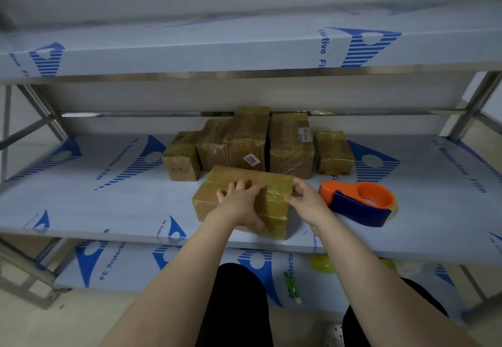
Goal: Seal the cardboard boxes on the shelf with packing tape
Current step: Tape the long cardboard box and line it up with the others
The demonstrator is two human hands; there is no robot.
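Left hand lies flat on top of the front box, fingers spread and straight, pressing down without gripping. Right hand curls fingers and thumb round the upper corner at the box's right end.

Surroundings: a tape dispenser, orange and blue, lies on the middle shelf just right of the right hand, apart from the box. A row of boxes stands close behind the front box at frame centre. An upper shelf overhangs across the top of the frame. On the lower shelf, a green pen-like tool lies at lower centre.

Front box: brown cardboard, set at an angle near the middle shelf's front edge. Glossy yellowish tape bands wrap its right part.

Count: six boxes (one in front, five behind), one tape dispenser, one green tool, three shelves. One rear box carries a label reading 7202.
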